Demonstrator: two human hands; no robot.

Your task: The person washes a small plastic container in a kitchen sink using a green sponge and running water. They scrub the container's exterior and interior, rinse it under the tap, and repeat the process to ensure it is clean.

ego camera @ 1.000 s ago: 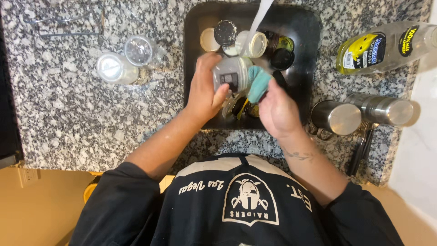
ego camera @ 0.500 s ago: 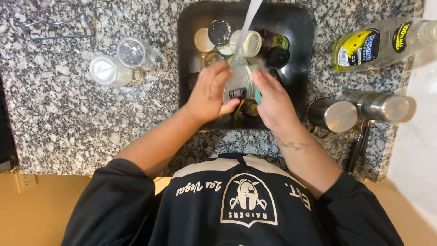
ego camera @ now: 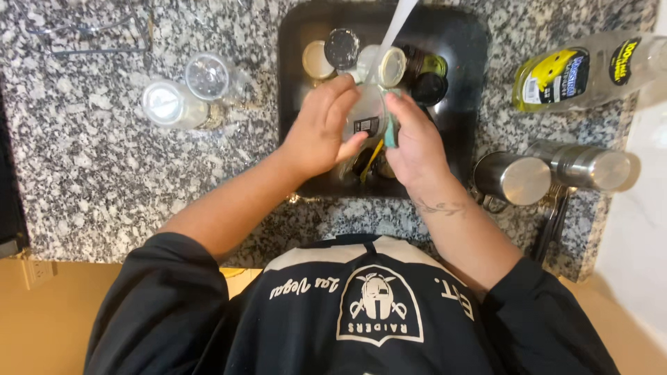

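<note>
On the granite worktop (ego camera: 104, 173), two jars (ego camera: 187, 94) stand washed, upside down. The black sink (ego camera: 465, 83) holds more jars and lids, unwashed. Over it, the left hand (ego camera: 319, 132) clasps a clear jar (ego camera: 368, 114) under the water; the right hand (ego camera: 417, 139) pinches a sponge (ego camera: 391, 128) against it.

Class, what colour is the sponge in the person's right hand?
Teal green; the sponge shows best in the head view, pressed by the right hand against a clear jar.
</note>
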